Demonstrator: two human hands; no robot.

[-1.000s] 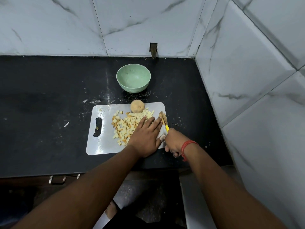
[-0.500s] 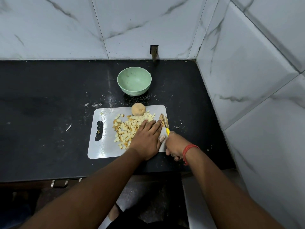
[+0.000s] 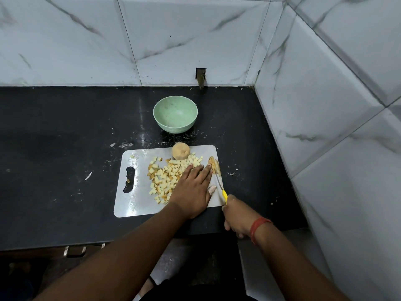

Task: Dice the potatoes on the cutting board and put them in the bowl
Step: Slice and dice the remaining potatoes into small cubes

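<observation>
A white cutting board (image 3: 134,200) lies on the black counter. A heap of potato dice (image 3: 166,175) covers its middle, and an uncut potato piece (image 3: 181,151) stands at its far edge. Thin potato slices (image 3: 214,166) lie at the right edge. My left hand (image 3: 193,190) lies flat with straight fingers on the board, against the dice. My right hand (image 3: 237,216) grips a knife by its yellow handle (image 3: 224,195), with the blade reaching up to the slices. A pale green bowl (image 3: 175,114) stands behind the board and holds nothing.
Marble-tiled walls close the counter at the back and on the right. Small potato scraps (image 3: 124,145) and crumbs dot the counter left of the board. Drawer handles (image 3: 74,250) show below the counter's front edge.
My right hand has drawn back toward the counter's front edge with the knife. My left hand stays flat beside the dice. The camera has tilted a little.
</observation>
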